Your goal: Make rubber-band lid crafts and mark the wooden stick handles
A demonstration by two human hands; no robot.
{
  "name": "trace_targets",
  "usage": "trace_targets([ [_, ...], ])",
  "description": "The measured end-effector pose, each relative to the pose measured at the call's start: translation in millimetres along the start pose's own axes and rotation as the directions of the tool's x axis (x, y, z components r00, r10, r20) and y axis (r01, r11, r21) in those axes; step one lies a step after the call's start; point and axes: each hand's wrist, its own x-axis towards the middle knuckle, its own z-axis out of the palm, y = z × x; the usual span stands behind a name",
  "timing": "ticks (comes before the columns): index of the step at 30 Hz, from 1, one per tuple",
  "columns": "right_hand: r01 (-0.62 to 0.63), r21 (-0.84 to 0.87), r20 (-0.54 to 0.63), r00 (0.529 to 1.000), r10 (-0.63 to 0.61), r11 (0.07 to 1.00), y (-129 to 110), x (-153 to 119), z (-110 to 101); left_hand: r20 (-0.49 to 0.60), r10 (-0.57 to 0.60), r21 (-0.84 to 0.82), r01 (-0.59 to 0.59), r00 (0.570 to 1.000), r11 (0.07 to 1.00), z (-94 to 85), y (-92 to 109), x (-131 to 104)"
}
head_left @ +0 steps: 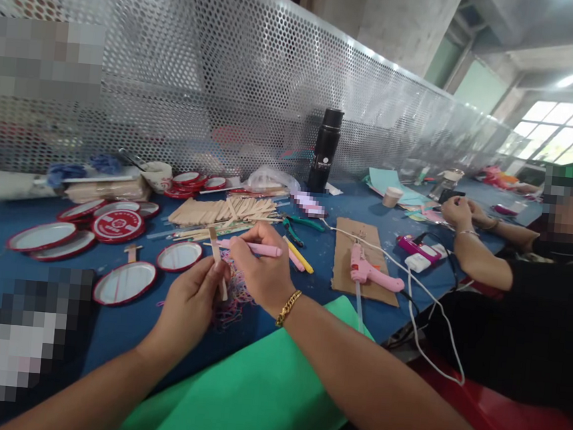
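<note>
Over the desk (120, 334), stick (216, 250): tilted, pinched in the left grip (192, 297), probably to keep it steady; flat pale wood, browner up top
Pen (269, 250): pink, right grip (261, 276) closed round it, angled at the stick for control I guess
Glue gun (361, 268): on cardboard (341, 266), maybe for drips

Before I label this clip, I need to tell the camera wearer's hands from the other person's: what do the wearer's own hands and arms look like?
Both the left hand and the right hand are ungloved, and no sleeve shows on either side. The right wrist wears a gold-coloured bracelet of chunky chain links; the left wrist has nothing on it.
</note>
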Motion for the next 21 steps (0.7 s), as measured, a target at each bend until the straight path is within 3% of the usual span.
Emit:
trace_targets([
  [7, 0.013, -0.076, -0.053, 0.998, -0.017, 0.997, 0.0, 0.5, -0.7, -0.012, 0.001, 0.018, -0.001, 1.000, 1.000, -0.2, 3.2, -1.3],
  [12, 0.003, -0.025, 0.004, 1.000, -0.003, 1.000, 1.4, -0.3, 0.4, -0.015, 0.022, 0.022, -0.022, 1.000, 1.000, 0.1, 3.0, -0.4],
  [17, 0.017, -0.081, -0.055, 0.998, -0.021, 0.997, 0.7, 0.3, -0.7, -0.020, 0.000, 0.015, 0.000, 1.000, 1.000, 0.1, 3.0, -1.2],
  [21, 0.020, -0.024, 0.014, 1.000, -0.019, 1.000, 1.7, -0.4, -0.1, -0.021, 0.009, 0.026, -0.008, 1.000, 1.000, -0.5, 5.4, -1.5],
])
